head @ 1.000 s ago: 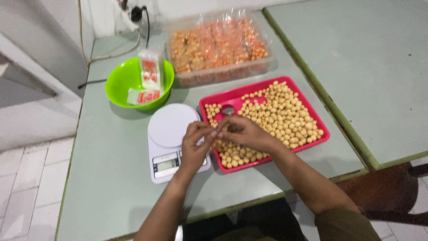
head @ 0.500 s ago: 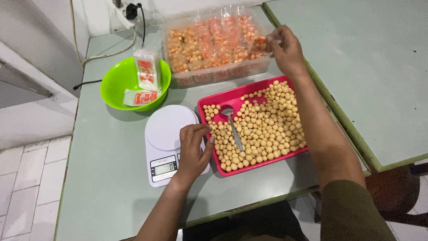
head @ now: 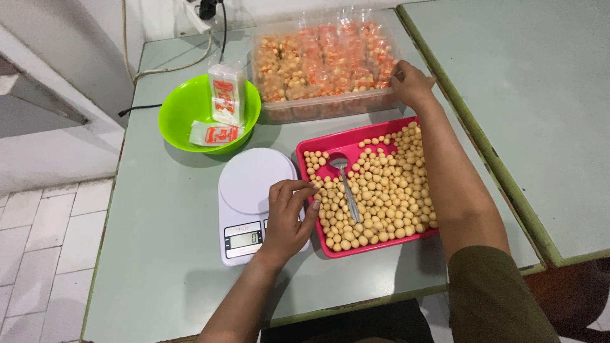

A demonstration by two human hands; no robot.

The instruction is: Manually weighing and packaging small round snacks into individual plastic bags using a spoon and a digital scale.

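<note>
My left hand (head: pixel 289 216) rests on the right edge of a white kitchen scale (head: pixel 251 184), fingers loosely curled and apart with nothing in them, its fingertips next to the left rim of a red tray (head: pixel 356 130). The tray holds many small round tan snack balls (head: pixel 387 190) and a metal spoon (head: pixel 347 187) lying among them. My right hand (head: pixel 410 82) reaches over the tray to the right end of a clear plastic container (head: pixel 318 111) filled with small sealed packets of the snack. Its fingertips sit among those packets, so what they grip is hidden.
A green bowl (head: pixel 184 121) with empty white-and-orange packets (head: pixel 225 95) stands at the back left of the grey-green table. A power strip with a cable (head: pixel 206 9) lies at the table's far edge. A second table (head: pixel 521 76) adjoins on the right. Tiled floor lies to the left.
Both hands were together over the tray's left end. My right hand then went up to the clear container and has lowered onto its right end. My left hand settled on the scale.
</note>
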